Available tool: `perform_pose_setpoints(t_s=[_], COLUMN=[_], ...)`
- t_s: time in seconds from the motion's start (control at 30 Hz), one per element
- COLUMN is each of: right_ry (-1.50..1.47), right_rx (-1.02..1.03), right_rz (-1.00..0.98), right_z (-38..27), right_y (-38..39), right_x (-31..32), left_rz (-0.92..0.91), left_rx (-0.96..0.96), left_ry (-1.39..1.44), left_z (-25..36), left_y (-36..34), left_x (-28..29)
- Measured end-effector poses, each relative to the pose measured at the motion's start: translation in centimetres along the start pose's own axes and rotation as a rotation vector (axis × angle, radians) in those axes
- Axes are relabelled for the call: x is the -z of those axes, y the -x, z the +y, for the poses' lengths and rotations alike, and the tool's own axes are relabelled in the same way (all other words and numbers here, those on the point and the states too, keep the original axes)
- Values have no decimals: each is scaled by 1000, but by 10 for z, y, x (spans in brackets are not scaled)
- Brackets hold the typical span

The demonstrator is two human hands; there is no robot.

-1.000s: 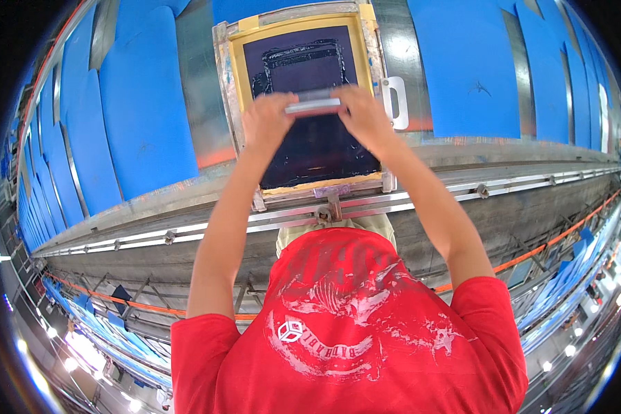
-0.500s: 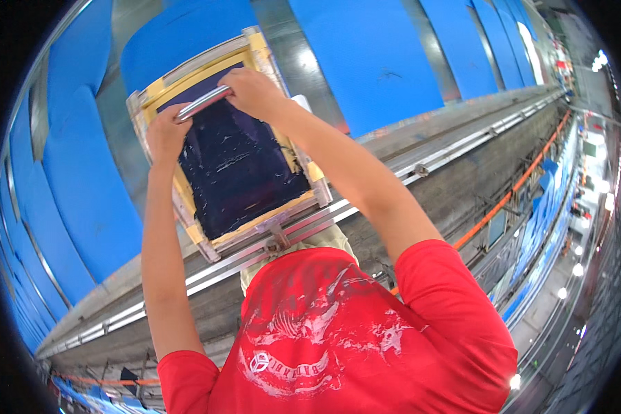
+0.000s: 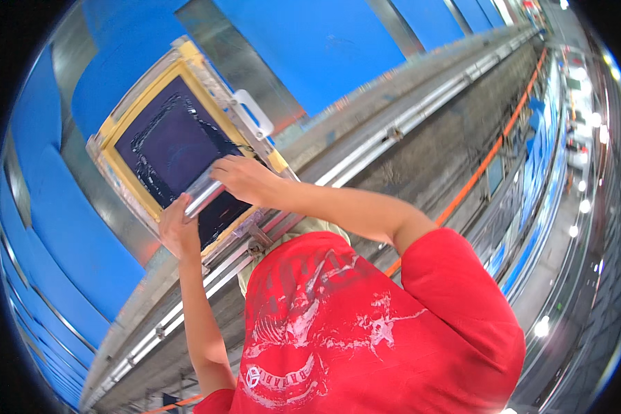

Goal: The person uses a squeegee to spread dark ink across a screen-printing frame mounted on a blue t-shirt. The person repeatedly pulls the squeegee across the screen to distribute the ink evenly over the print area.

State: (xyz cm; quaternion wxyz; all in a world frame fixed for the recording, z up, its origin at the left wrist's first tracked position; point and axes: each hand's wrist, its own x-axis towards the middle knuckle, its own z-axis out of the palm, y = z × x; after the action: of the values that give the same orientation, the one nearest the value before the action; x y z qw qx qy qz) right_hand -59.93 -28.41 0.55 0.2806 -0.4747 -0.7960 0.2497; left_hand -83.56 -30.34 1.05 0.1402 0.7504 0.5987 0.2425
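A screen-printing frame edged with yellow tape lies tilted in front of me on the bench. Its dark mesh carries a smeared outline of dark ink around a smoother middle. Across the near part of the screen I hold a metal-handled squeegee by its two ends. My left hand closes on its left end, beside the frame's left side. My right hand grips the right end, with the forearm crossing the frame's near right corner. The squeegee's lower edge is hidden.
Blue sheets lie in a row along the bench, with grey metallic strips between them. A white handle-shaped piece sits at the frame's right side. Metal rails run along the bench's near edge, and an orange bar lies beyond to the right.
Both hands have drawn the squeegee from the far part of the screen toward me. The mesh behind it now shows a smoother middle. The whole view has turned somewhat.
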Motion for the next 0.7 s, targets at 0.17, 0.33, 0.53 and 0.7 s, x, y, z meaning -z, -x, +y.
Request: perform_pose_setpoints(t_s=[0.17,0.33,0.53,0.7], right_ry=[231,218,150,-6], right_rx=[67,-127,-132,-60], right_rz=[-38,-212,-131,-5], right_z=[28,61,74,33], right_y=[-81,-187,-165,-57], right_x=[5,6,-21,3], left_rz=[-225,-148,-209,-114], left_rx=[371,187,132,114], left_ry=[-51,-236,-218,-99], left_z=[-21,-87,-88,-18], left_y=[-74,-174,-162,-65], left_x=[10,-3,-10,-8])
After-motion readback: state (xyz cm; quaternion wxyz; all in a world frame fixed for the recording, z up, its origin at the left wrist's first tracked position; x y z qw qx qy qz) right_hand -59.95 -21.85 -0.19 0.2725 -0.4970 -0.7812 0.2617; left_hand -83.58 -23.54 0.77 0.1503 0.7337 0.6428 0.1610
